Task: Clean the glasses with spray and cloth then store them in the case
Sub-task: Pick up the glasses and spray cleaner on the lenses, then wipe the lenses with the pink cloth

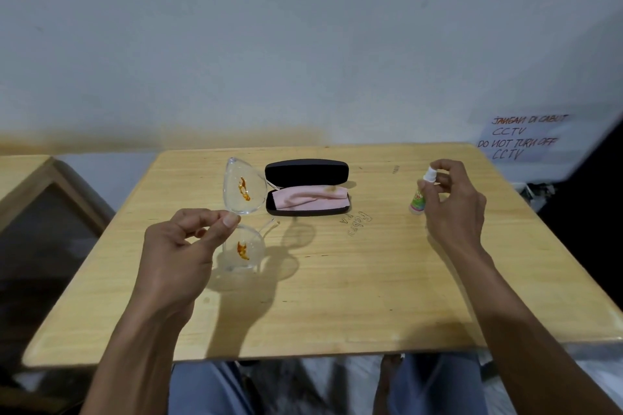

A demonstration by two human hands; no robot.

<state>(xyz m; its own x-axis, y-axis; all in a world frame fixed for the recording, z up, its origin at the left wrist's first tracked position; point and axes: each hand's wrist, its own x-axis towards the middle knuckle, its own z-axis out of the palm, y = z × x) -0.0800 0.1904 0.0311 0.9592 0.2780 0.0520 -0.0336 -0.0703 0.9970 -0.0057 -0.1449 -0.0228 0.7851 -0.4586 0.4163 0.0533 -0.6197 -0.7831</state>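
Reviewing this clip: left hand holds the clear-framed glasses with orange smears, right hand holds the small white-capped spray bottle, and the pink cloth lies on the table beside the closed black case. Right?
One thing is off. The head view shows the black hard case open, with the pink cloth lying inside it. The left hand does hold the clear-framed glasses, and the right hand the small white-capped spray bottle.

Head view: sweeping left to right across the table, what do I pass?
Left hand pinching the glasses → open case with the pink cloth inside → spray bottle in the right hand.
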